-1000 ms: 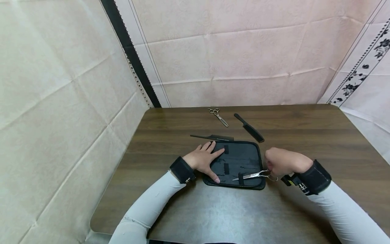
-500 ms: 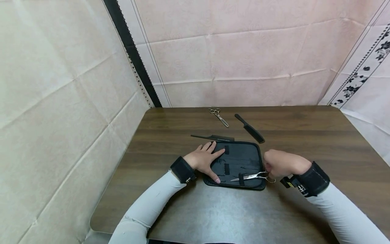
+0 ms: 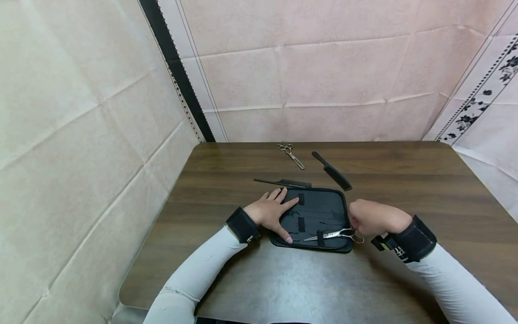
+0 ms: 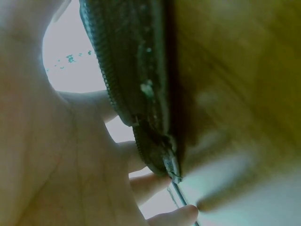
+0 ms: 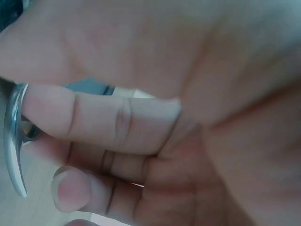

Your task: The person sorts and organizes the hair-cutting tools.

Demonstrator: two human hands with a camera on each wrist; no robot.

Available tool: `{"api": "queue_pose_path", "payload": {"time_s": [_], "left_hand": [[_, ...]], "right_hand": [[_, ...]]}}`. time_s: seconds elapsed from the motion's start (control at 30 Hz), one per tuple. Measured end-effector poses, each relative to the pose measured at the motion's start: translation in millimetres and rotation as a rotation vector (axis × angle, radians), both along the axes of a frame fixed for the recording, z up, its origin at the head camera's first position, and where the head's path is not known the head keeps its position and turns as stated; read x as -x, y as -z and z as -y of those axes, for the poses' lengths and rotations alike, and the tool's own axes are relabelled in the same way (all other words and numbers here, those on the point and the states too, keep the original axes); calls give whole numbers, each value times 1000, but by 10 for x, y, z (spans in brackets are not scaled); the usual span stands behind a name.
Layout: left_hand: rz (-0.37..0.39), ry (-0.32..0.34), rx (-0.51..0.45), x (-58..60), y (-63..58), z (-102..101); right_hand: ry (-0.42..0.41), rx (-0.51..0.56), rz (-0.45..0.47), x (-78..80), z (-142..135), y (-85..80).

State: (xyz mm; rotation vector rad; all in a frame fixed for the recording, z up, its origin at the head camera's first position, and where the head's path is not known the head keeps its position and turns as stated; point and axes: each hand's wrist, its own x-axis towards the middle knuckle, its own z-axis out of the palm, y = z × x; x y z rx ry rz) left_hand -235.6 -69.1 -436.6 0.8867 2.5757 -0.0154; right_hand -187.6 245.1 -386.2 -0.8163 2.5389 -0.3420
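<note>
A flat black zip case [image 3: 319, 209] lies opened out on the table. My left hand [image 3: 270, 213] rests on its left side with fingers spread; in the left wrist view the zipped edge [image 4: 122, 70] runs beside the palm. Silver scissors [image 3: 333, 234] sit in the case's lower right, blades through a small black elastic loop [image 3: 320, 238], points to the left. At the right edge my right hand [image 3: 374, 217] pinches the scissors' finger rings. In the right wrist view a curved metal piece of the handle [image 5: 14, 141] shows at the fingertips.
Behind the case lies a thin-tailed black comb [image 3: 283, 182], close to its far edge. Farther back are a second black comb with a handle [image 3: 332, 170] and another pair of silver scissors [image 3: 290, 155]. The wooden table [image 3: 226, 166] meets cloth-covered walls.
The scissors have slid a little to the left through the loop, my right hand moving with them. My left hand stays in place on the case.
</note>
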Motion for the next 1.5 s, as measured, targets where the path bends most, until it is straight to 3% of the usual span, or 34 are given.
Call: {"api": "queue_pose_path", "payload": {"time_s": [0.8,1.5], "left_hand": [[0,9,-4,-15,-20,6],[-7,6,9,-12,-27,-4]], "right_hand": [[-13,26,-57,-38,54,59],[-20,23,-31,-27,102,91]]}}
